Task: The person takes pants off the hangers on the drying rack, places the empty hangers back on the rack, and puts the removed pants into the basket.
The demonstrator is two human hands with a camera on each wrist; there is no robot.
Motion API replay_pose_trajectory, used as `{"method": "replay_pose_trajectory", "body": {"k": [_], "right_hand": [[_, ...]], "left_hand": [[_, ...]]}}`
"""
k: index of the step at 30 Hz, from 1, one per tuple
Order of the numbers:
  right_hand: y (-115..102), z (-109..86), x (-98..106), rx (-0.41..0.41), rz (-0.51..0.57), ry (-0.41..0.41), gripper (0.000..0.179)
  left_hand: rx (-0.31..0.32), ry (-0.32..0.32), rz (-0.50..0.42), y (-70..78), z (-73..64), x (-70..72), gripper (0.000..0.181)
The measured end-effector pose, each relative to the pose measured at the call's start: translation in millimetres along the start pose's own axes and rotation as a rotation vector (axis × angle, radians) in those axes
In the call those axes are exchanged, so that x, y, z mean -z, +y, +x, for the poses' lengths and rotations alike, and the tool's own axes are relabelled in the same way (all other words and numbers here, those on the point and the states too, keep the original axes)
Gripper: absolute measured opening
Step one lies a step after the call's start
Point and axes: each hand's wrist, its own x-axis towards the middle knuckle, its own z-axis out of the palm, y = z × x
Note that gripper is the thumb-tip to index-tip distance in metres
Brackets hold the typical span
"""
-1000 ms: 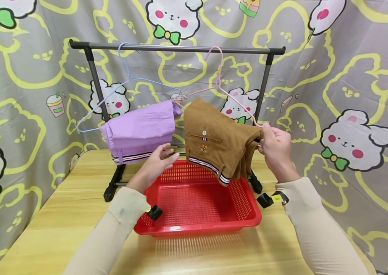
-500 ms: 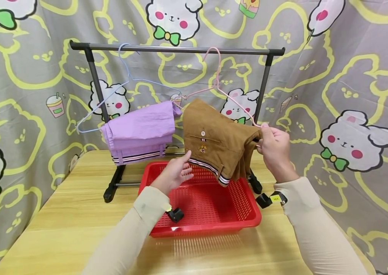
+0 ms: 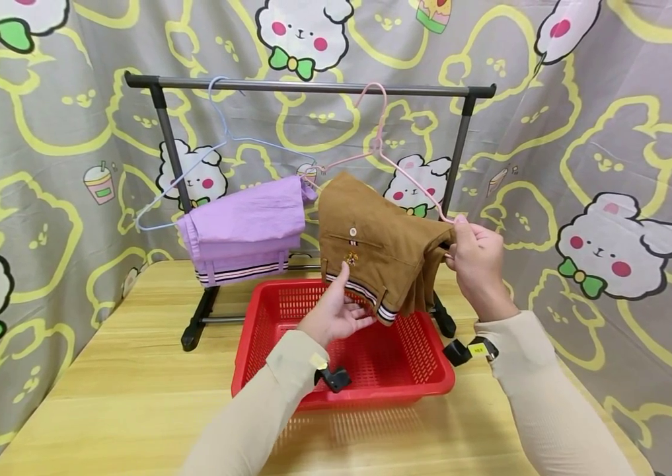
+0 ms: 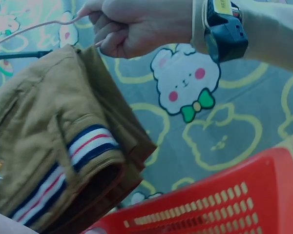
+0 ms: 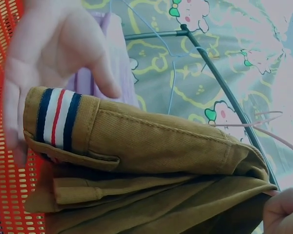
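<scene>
Gray, cartoon-print curtain point(image 3: 526, 63) walled the room as we looked over a wood-grain table point(image 3: 98, 396), a dark rack point(image 3: 419, 88) standing toward its far edge. In front of the rack we saw a red basket point(image 3: 395, 395); brown trousers point(image 3: 383, 231) hung on a pink hanger point(image 3: 378, 142) above its far right corner, purple trousers point(image 3: 243, 225) to their left. The brown pair's striped waistband point(image 5: 58, 119), its long line sloping down rightward, lay just above and right of the left hand point(image 3: 336, 317), the nearer one, fingers extended and gripping nothing; contact we could not tell. The right hand point(image 3: 480, 254) pinched the hanger's right end.
</scene>
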Motion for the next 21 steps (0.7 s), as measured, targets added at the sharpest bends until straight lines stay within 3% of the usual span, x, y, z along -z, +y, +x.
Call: {"method": "replay_pose_trajectory", "body": {"k": [7,10,14,21], "right_hand": [[-2,-6.6,0,-0.006,-0.026,0.033,0.048],[-2,-8.3,-1,-0.001,0.016,0.047,0.046],[-2,-9.9,-2,0.015,0.066,0.053,0.044],[-3,-13.5,0,0.027,0.024,0.036,0.045]], "left_hand": [[0.014,-0.002,-0.015,-15.9,5.7,-12.4,0.072],[0.016,-0.012,0.005,-20.9,7.7,-16.6,0.075],[0.003,-0.076,-0.006,-25.6,10.9,-20.8,0.086],[-0.035,-0.169,-0.148,-32.0,16.4,-25.8,0.089]]}}
